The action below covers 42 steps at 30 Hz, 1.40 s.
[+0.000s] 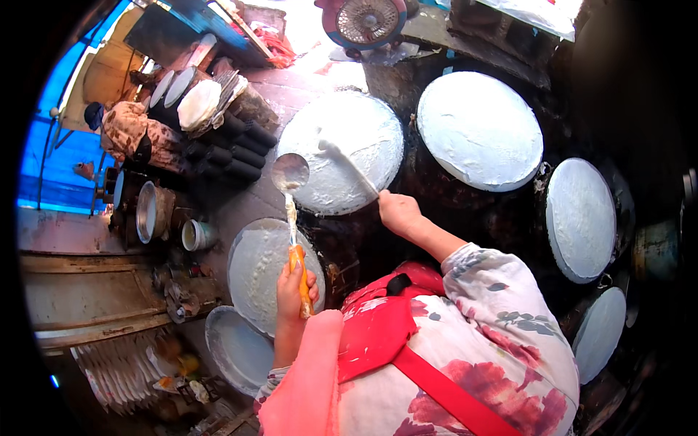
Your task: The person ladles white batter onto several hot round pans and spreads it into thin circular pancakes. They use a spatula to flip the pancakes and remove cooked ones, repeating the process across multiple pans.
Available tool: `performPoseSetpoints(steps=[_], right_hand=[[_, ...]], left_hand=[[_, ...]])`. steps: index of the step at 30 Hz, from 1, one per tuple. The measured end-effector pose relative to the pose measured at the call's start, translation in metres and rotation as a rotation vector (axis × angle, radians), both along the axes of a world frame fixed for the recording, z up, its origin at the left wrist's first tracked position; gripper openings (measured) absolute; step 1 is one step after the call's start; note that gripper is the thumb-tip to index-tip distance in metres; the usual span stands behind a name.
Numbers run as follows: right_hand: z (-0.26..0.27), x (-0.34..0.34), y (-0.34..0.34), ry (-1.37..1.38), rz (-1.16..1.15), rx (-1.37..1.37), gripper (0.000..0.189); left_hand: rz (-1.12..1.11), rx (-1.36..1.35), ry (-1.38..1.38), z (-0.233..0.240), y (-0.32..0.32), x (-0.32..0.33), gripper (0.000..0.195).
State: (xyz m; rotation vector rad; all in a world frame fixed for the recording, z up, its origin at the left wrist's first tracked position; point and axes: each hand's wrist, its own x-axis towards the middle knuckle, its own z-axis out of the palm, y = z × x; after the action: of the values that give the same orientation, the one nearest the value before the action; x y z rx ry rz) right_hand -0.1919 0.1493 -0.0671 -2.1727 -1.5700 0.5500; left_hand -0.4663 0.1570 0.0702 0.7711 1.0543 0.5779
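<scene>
My left hand (294, 283) is closed around the orange handle of a long ladle (299, 272), whose round bowl (290, 171) is smeared with pale batter beside the left rim of a round griddle (349, 136). My right hand (399, 211) grips a thin, batter-coated stick-like spreader (351, 166). Its far end lies over the same griddle, which is coated with white batter. Another batter-covered griddle (267, 272) is behind and partly under my left hand. A third coated round griddle (480, 131) stands to the right of the first.
More round griddles (581, 220) curve along the right. A fan (371, 20) stands at the top. At the left are black coal briquettes (234, 147), a stack of flat cakes (200, 104), a white bucket (197, 235) and a bent-over person (136, 133). A metal basin (240, 349) is at lower left.
</scene>
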Motion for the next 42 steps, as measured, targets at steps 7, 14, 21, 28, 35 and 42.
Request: performPoseSetpoints(steps=[7, 14, 21, 28, 35, 42], right_hand=[[0.020, 0.098, 0.052, -0.039, -0.126, -0.018, 0.023], [0.043, 0.078, 0.042, -0.090, 0.273, -0.097, 0.023], [0.027, 0.074, 0.043, -0.151, 0.364, 0.004, 0.013], [0.007, 0.072, -0.033, -0.034, -0.184, 0.022, 0.025], [-0.004, -0.068, -0.014, 0.229, -0.023, -0.021, 0.021], [0.010, 0.014, 0.014, 0.058, -0.164, 0.040, 0.025]], left_hand=[[0.035, 0.012, 0.017, 0.000, 0.004, -0.008, 0.031], [0.060, 0.006, 0.042, 0.000, 0.002, -0.013, 0.031], [0.035, 0.020, 0.131, 0.000, 0.022, -0.003, 0.026], [-0.027, 0.075, 0.234, -0.005, 0.038, 0.010, 0.020], [-0.058, 0.035, 0.193, -0.014, 0.036, 0.026, 0.019], [0.027, -0.067, 0.054, -0.013, 0.043, 0.019, 0.020]])
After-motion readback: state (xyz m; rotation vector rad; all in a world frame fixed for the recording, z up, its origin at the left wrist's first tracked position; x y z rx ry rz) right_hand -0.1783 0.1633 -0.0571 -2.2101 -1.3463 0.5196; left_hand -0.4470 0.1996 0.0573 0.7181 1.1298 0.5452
